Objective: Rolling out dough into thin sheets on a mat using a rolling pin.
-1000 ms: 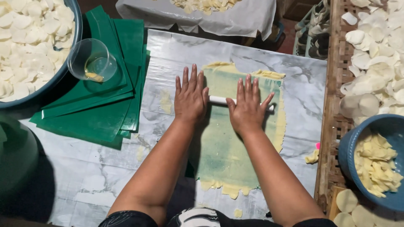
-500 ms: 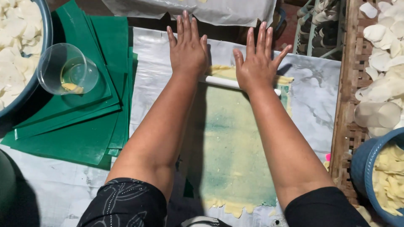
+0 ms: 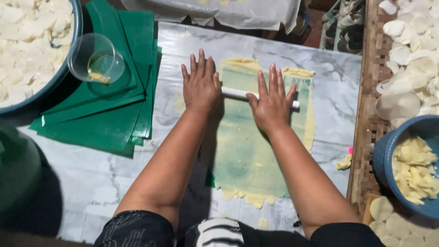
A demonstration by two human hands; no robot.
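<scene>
A thin white rolling pin (image 3: 235, 93) lies across a green sheet (image 3: 249, 151) with pale yellow dough squeezed out at its edges. My left hand (image 3: 200, 83) presses flat on the pin's left end, fingers spread. Just beside it, my right hand (image 3: 273, 99) presses flat on the pin's right part, fingers spread as well. The sheet rests on a marble-patterned table (image 3: 329, 91).
A stack of green sheets (image 3: 105, 114) lies to the left, with a clear plastic cup (image 3: 93, 59) on it. A big basin of white discs (image 3: 27, 36) is far left. A blue bowl of yellow scraps (image 3: 411, 169) and a woven tray of discs (image 3: 407, 55) are right.
Both hands rolled the pin away to the sheet's far end, then drew it back a little toward me. The view shifted with my head.
</scene>
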